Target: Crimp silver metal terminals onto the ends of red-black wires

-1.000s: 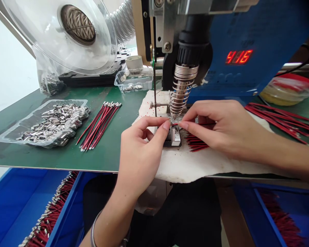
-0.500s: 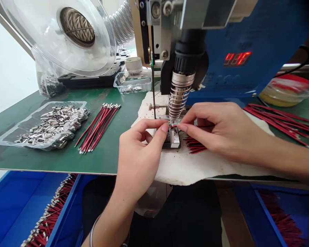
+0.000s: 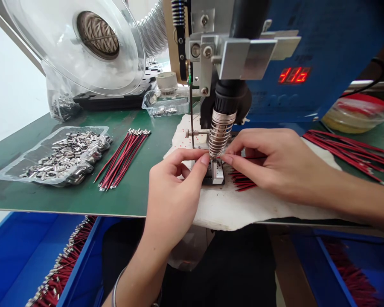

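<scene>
Wire [image 3: 247, 157] lies left-right on the fixture [image 3: 216, 171], tip under the coil head [image 3: 220, 135]. Right hand [image 3: 269, 160] pinches it from the right, long axis running toward that wrist. Left hand [image 3: 176, 189] pinched at the tip; what it holds is too small to tell. Both equally near.

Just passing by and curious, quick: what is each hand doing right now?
Left hand: pinched shut at the small metal block under the machine's spring tip; what it grips is hidden.
Right hand: pinched shut on a thin red wire.
</scene>
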A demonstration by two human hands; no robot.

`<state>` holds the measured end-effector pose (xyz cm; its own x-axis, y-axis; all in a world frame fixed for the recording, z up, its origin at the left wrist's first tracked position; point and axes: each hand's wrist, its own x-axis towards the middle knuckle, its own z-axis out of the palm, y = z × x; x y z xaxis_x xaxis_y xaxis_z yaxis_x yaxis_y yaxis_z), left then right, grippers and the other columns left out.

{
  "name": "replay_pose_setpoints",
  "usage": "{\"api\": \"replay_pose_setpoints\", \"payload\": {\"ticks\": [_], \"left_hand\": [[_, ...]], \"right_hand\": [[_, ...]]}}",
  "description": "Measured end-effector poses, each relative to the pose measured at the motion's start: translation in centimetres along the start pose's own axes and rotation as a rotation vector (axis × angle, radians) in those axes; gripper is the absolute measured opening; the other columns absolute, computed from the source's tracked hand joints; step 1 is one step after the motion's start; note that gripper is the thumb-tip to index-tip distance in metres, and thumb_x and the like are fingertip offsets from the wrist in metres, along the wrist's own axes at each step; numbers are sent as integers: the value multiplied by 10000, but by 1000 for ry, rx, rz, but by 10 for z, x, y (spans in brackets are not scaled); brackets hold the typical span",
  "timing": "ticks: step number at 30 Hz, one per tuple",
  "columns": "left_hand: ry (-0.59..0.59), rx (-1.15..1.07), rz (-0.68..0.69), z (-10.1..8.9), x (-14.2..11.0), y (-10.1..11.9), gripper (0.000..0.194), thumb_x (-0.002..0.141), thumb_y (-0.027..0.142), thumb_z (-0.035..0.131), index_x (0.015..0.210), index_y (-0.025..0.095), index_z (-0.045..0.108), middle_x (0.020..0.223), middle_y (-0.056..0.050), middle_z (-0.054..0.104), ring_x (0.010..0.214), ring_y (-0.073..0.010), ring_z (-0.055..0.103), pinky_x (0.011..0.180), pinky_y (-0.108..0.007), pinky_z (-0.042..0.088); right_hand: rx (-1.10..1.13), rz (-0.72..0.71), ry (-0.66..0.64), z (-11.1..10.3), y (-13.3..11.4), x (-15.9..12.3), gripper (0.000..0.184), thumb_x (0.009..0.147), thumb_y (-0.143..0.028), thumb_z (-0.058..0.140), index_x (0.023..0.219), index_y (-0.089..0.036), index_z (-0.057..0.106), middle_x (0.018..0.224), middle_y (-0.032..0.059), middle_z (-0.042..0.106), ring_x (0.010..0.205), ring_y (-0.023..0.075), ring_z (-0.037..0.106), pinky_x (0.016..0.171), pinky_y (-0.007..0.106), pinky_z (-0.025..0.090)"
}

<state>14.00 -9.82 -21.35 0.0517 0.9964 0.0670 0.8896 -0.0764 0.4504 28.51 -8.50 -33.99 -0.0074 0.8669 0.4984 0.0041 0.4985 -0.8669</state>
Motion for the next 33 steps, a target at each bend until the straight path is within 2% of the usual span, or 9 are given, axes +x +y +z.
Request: {"api": "replay_pose_setpoints", "payload": {"ticks": [11, 23, 33], "left_hand": [[-5, -11, -18, -1, -2, 0, 120, 853, 403, 746, 895, 294, 774, 890, 27, 761, 697, -116, 633, 560, -228, 403], [0, -9, -17, -2, -2, 0, 120, 855, 401, 743, 889, 290, 775, 909, 28, 758, 725, -115, 640, 582, -225, 417], [-21, -6, -16, -1, -1, -1, 161, 872, 431, 718, 912, 282, 764, 823, 15, 726, 681, -126, 606, 543, -243, 383]], "right_hand": [[-9, -16, 5, -1, 2, -2, 135, 922, -257, 639, 820, -191, 700, 709, -11, 655, 559, 108, 544, 585, 284, 403], [-26, -42, 10, 0, 3, 0, 128, 916, -242, 646, 812, -189, 699, 706, -16, 650, 576, 103, 546, 588, 273, 399], [-52, -95, 20, -1, 5, 0, 118, 910, -213, 646, 808, -175, 692, 704, -14, 647, 579, 102, 546, 606, 267, 407]]}}
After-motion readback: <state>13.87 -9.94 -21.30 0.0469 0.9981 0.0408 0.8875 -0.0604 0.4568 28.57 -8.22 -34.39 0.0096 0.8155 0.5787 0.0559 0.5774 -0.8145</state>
